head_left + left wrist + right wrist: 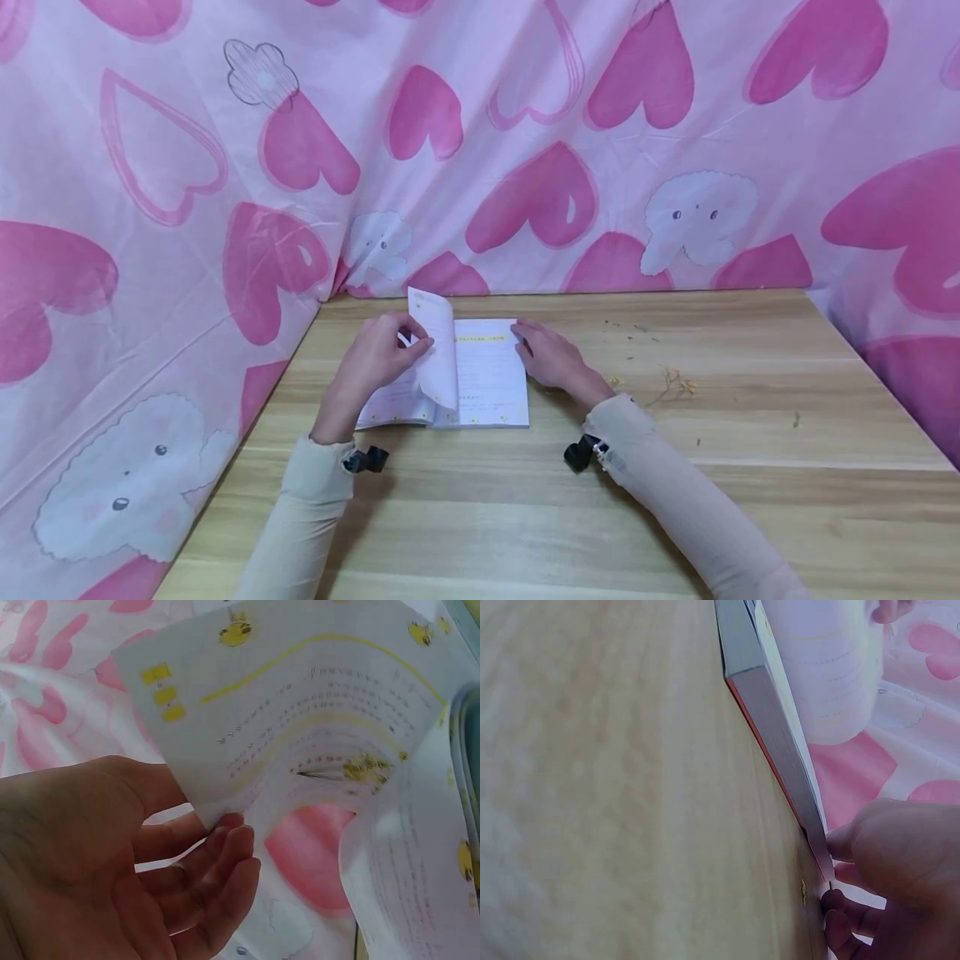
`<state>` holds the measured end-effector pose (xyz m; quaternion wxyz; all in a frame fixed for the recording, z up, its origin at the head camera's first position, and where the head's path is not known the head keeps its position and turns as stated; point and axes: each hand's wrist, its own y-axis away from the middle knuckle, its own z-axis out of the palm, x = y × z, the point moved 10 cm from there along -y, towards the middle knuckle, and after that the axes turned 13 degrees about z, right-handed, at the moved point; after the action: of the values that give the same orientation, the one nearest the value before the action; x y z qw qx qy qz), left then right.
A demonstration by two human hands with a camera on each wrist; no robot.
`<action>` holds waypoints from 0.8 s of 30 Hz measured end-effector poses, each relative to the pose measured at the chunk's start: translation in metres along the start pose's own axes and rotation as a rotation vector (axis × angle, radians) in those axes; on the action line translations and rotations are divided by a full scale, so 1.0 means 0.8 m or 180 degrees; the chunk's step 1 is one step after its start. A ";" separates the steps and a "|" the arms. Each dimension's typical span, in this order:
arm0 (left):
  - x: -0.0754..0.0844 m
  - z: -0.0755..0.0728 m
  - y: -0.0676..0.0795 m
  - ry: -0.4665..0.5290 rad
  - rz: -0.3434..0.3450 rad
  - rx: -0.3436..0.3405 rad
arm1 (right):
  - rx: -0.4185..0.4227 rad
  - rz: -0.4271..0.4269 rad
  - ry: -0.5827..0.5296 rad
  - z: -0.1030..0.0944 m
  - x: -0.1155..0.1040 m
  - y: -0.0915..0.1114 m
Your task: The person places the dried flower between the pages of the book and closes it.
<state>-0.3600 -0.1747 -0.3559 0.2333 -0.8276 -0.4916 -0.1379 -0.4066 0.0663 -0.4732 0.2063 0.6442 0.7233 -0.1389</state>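
An open book (491,383) with white pages, yellow headings and small yellow pictures lies on the wooden table. My left hand (378,354) pinches the outer edge of a raised page (442,367), which stands curved near the spine. In the left wrist view, thumb and fingers meet at the corner of that printed page (262,682). My right hand (553,358) holds the book's right edge near its far corner. The right wrist view shows the thick page block (776,727) side-on, with the right thumb on the top page and curled fingers at the edge and below.
Dried plant sprigs (675,383) and small bits lie on the table (480,517) to the right of the book. A pink curtain (480,108) with hearts hangs behind the table and along its left and right sides. Each wrist wears a small black device.
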 end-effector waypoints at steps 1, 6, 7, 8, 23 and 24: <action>-0.002 0.000 -0.001 -0.0015 0.0006 -0.0008 | 0.0005 -0.0005 -0.0001 -0.001 -0.001 0.000; -0.014 0.007 0.000 -0.0040 -0.0105 -0.0152 | 0.0015 -0.0042 0.0006 -0.005 -0.003 0.000; -0.017 0.009 0.001 -0.0041 -0.0157 -0.0201 | 0.0019 -0.0052 0.0008 -0.005 -0.003 0.000; -0.020 0.011 0.003 -0.0048 -0.0216 -0.0252 | 0.0018 -0.0052 0.0004 -0.005 -0.003 0.001; -0.097 0.026 0.025 -0.0606 -0.0900 -0.0839 | -0.0026 0.0023 0.0015 0.001 0.000 0.000; -0.102 0.028 0.027 -0.0633 -0.0929 -0.0864 | -0.0030 0.0023 0.0010 0.000 0.000 0.001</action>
<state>-0.3801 -0.2327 -0.4175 0.0477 -0.7810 -0.6036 -0.1528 -0.4061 0.0663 -0.4735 0.2087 0.6460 0.7220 -0.1337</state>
